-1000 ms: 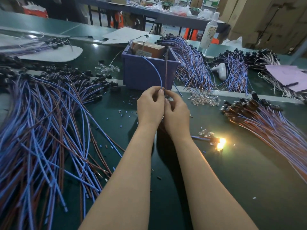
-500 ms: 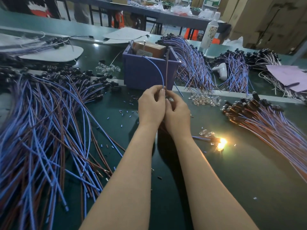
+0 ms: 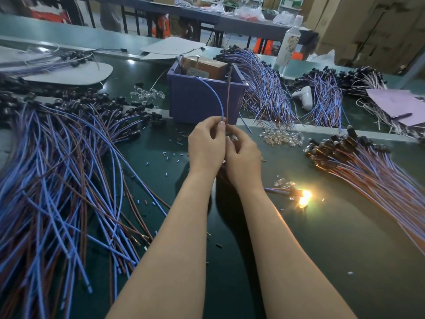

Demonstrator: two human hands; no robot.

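My left hand (image 3: 207, 146) and my right hand (image 3: 242, 157) are pressed together over the middle of the dark green table (image 3: 345, 238). Between the fingertips of both hands I pinch a pair of thin wires. The blue wire (image 3: 215, 93) curves up and to the left, and the brown wire (image 3: 228, 93) stands straight up in front of the purple bin (image 3: 197, 100). What sits at the wires' lower end is hidden inside my hands.
A big heap of blue and brown wires (image 3: 57, 192) covers the left side. A bundle with black caps (image 3: 368, 164) lies at the right. A lit lamp on a wire (image 3: 303, 195) glows beside my right forearm. Clear bulbs (image 3: 282, 137) and small sleeve bits (image 3: 170, 155) are scattered around.
Both hands stay together on the wires with only slight finger movement. The view has shifted a little.
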